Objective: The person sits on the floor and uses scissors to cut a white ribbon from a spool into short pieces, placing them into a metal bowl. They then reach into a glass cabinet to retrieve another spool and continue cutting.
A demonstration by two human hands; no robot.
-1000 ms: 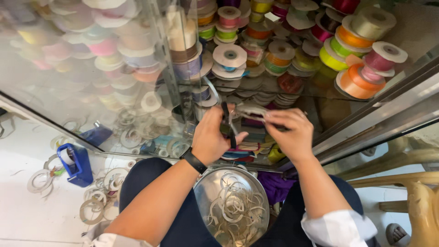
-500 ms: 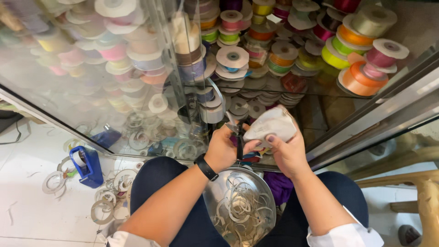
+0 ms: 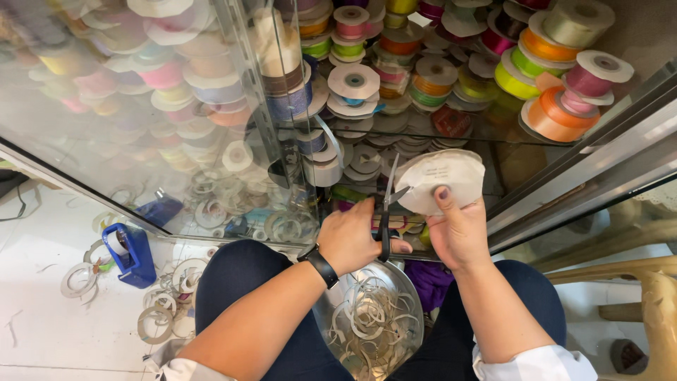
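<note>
One pair of steel scissors (image 3: 386, 204), one round white paper disc (image 3: 441, 182) and one round metal bowl (image 3: 409, 303) show, the bowl below both hands holding too many curled paper rings to count. The left hand (image 3: 350, 238) has its fingers closed through the scissor handles, blades parted at the disc's edge. The right hand (image 3: 458, 229) pinches the disc, thumb pressed on its face, just right of the blades

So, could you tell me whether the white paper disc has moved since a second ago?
Yes. The white paper disc in the right hand has risen and turned flat-on, now nearer the orange spool in the cabinet.
</note>
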